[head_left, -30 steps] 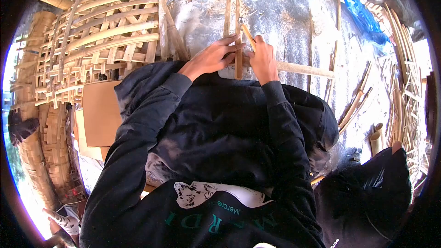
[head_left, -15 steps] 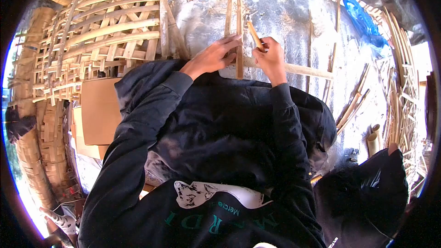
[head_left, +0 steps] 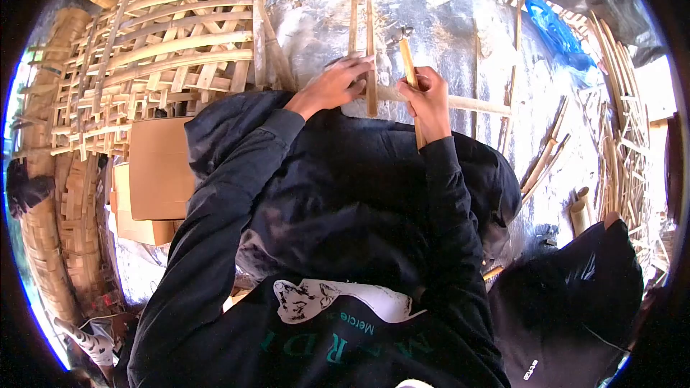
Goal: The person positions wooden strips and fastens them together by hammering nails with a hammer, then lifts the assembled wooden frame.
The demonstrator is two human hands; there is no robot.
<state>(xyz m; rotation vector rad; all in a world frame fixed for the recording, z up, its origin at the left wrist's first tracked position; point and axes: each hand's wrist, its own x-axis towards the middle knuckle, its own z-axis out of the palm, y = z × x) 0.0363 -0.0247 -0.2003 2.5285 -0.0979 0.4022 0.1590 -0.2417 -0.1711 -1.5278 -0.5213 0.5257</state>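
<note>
A hammer (head_left: 409, 57) with a pale wooden handle is gripped in my right hand (head_left: 430, 100). Its small dark metal head points away from me, just right of two narrow wooden strips. My left hand (head_left: 336, 86) has its fingers curled against the nearer-right wooden strip (head_left: 371, 93), the fingertips on its upper face. Whether they also pinch something small, such as a nail, I cannot tell. The second wooden strip (head_left: 353, 21) runs alongside, partly hidden behind my left fingers. Under the strips a light crosspiece (head_left: 474, 105) extends out to the right.
Woven bamboo panels (head_left: 180, 36) stand at the left, above cardboard boxes (head_left: 162, 172). A shiny grey sheet (head_left: 309, 14) covers the ground ahead. Blue plastic (head_left: 560, 36) and bamboo sticks (head_left: 550, 154) lie to the right. Dark fabric (head_left: 568, 302) is at lower right.
The hammer has swung up and slightly right, away from the strips, and more of its handle shows below my right hand. My left hand stays at the strip.
</note>
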